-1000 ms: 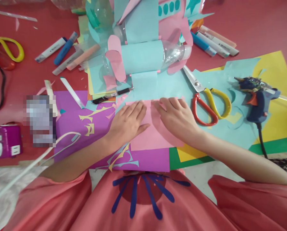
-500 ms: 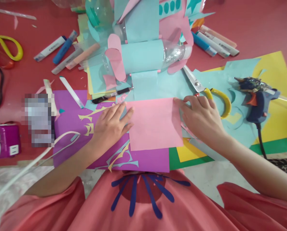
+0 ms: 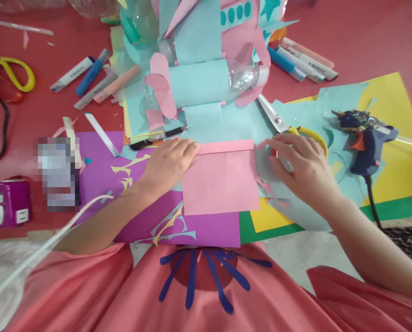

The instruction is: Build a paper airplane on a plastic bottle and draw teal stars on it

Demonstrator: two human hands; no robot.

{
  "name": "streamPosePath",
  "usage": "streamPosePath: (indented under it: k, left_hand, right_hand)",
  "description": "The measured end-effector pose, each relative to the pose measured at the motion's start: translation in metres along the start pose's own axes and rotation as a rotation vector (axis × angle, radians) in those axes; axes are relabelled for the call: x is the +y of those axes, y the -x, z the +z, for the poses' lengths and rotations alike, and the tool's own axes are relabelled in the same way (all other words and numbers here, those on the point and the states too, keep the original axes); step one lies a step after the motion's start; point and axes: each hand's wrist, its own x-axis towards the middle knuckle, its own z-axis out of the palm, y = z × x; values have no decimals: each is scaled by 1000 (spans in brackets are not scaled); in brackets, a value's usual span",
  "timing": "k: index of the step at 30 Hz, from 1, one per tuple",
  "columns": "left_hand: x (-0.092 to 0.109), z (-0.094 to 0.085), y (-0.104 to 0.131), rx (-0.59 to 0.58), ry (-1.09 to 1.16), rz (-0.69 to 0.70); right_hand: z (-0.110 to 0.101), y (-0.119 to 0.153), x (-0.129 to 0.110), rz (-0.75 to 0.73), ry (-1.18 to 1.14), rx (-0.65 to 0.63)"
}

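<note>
Left hand [image 3: 173, 159]: fingers close together and slightly bent, resting over the far left corner of the pink sheet [image 3: 221, 184]; thumb hidden, so a pinch cannot be confirmed. Right hand [image 3: 304, 168]: partly open, fingers loosely bent, no hold visible, just right of the sheet and over the handles of the scissors [image 3: 278, 123]. The sheet lies in front of the wearer, partly on the purple paper [image 3: 216, 230], with a narrow folded strip [image 3: 226, 146] along its far edge. In my judgement, a sound fold needs the strip kept even in width, its left end held firmly, and pressure run steadily rightward; the layered paper beneath may soften the crease, and pink scraps [image 3: 270, 189] at the right edge should be kept out. Beyond the sheet lies a blue-wrapped bottle [image 3: 200, 83]; a pen [image 3: 159, 137] lies beyond its left corner, and a glue gun [image 3: 370, 147] well to its right.
</note>
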Motion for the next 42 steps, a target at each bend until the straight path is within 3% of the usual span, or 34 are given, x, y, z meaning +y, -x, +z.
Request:
streamPosePath:
  k: [5,9,12,15,17,20,25,27,31,33,38,40,42]
  left_hand:
    - [-13,-4,-10,40,-78,105]
    - [-14,-1,-13,45,-116,135]
    - [-11,0,-15,0,-102,70]
    - [-10,-2,-17,-38,12,-100]
    - [-12,-5,-16,-16,154,-283]
    - [-17,-10,-13,114,446,-551]
    - [-16,-9,-10,267,1184,-811]
    - [-12,-8,-12,215,1421,-862]
    - [-4,-9,-16,4,1740,-882]
    - [-2,-9,-16,-26,1827,-874]
    - [3,-4,-14,-6,1939,-811]
    - [4,-1,-14,21,1975,-761]
    - [6,2,-13,41,1993,-748]
  right_hand:
    - [-18,14,19,64,28,84]
    - [-20,23,27,190,58,-62]
    - [-15,23,26,279,90,-186]
    - [-12,16,24,390,104,-267]
    - [-11,10,24,475,96,-337]
    - [-12,0,28,520,98,-405]
    - [-12,-10,32,514,124,-415]
    - [-11,-10,33,493,122,-382]
    - [-10,-7,34,511,72,-351]
    - [-10,-3,37,560,-70,-293]
    - [-17,10,43,868,-808,-74]
    - [-25,16,44,841,-1037,-63]
    - [-33,23,45,736,-1194,-151]
